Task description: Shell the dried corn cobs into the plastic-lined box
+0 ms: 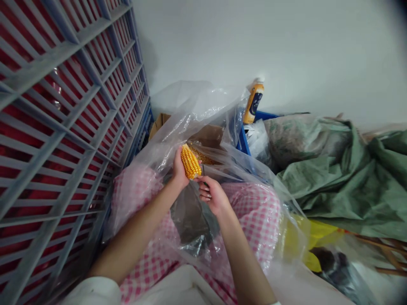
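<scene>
We clamp a yellow corn cob (190, 161) in our left hand (178, 169) at centre frame, held above a clear plastic bag (168, 144) (right hand (213, 195) curled against the cob's lower end, grip unclear).

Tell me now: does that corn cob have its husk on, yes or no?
No, the ear of corn held in the left hand shows bare yellow kernels with no husk around it.

I record bright, diffuse light on the white wall (270, 46), glare across the clear plastic bag (203, 110), a faint wall shadow, curved crate (79, 37) bars at my left, and darkened, softened corners.
</scene>
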